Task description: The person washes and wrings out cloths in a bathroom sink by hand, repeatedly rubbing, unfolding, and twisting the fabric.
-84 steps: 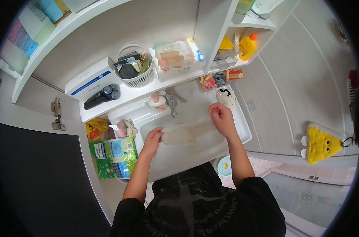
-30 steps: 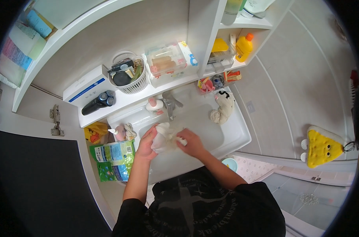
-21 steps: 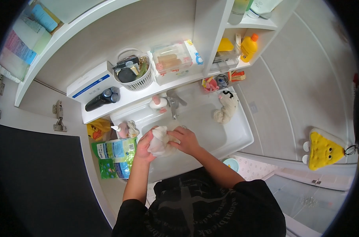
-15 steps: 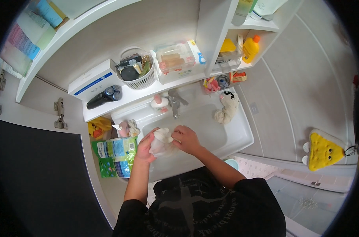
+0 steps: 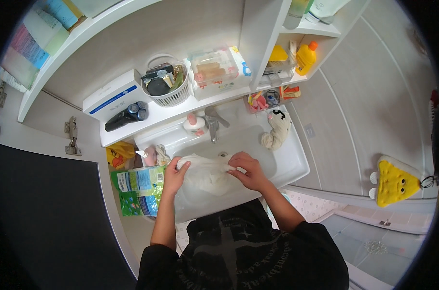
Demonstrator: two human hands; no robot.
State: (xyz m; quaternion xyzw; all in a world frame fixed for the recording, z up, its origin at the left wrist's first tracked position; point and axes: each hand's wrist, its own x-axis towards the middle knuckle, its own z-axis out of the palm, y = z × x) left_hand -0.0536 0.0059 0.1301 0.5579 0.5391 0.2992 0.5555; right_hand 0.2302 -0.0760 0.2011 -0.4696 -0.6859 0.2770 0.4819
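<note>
A thin white wet cloth [image 5: 206,169] is stretched between my two hands, its lower part sagging over the white sink [image 5: 270,170]. My left hand [image 5: 176,173] pinches its left edge between thumb and fingers. At the other end, my right hand [image 5: 247,170] grips a gathered corner. Behind the cloth stand the metal faucet [image 5: 213,126] and, to its left, a white soap dispenser with a pink top [image 5: 194,124]. A twisted cream cloth with black marks [image 5: 278,130] lies on the sink's right rim.
A shelf behind the sink holds a black electric shaver [image 5: 127,116], a white box [image 5: 114,98], a white basket [image 5: 173,98] and a clear container [image 5: 212,67]. Green and blue packets [image 5: 141,187] and a pink bottle [image 5: 149,155] sit left. An open cabinet door [image 5: 45,208] stands far left.
My hands have moved apart, the right one to the right. The cloth, bunched up before, is now spread out and hangs between them.
</note>
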